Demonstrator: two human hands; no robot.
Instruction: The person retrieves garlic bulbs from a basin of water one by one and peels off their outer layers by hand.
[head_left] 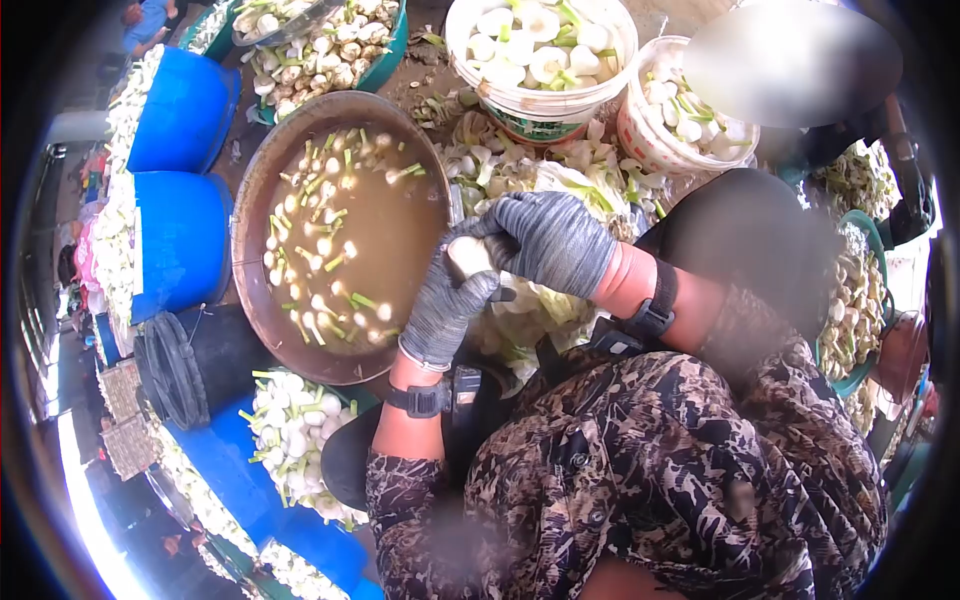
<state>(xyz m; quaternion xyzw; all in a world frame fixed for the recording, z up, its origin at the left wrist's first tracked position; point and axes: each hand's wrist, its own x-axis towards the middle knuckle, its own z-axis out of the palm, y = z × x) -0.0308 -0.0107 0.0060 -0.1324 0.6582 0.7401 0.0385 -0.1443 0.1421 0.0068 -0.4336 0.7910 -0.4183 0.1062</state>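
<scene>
A peeled white onion (468,257) is between my two hands, near the right rim of a wide metal basin (240,235). My left hand (443,305), in a grey glove, is closed around the onion from below. My right hand (555,240), gloved the same way, has its fingers bent and pressed against the onion's upper right side. Whether those fingers also hold a small tool is hidden. In the basin, several onions with short green stems (325,245) float in murky brown water.
White buckets of peeled onions (545,55) (690,110) stand ahead. Leaf and skin scraps (540,160) cover the ground beyond my hands. Blue tubs (180,240), a black bucket (200,365) and an onion heap (300,430) are on the left. A green basket (855,300) is at right.
</scene>
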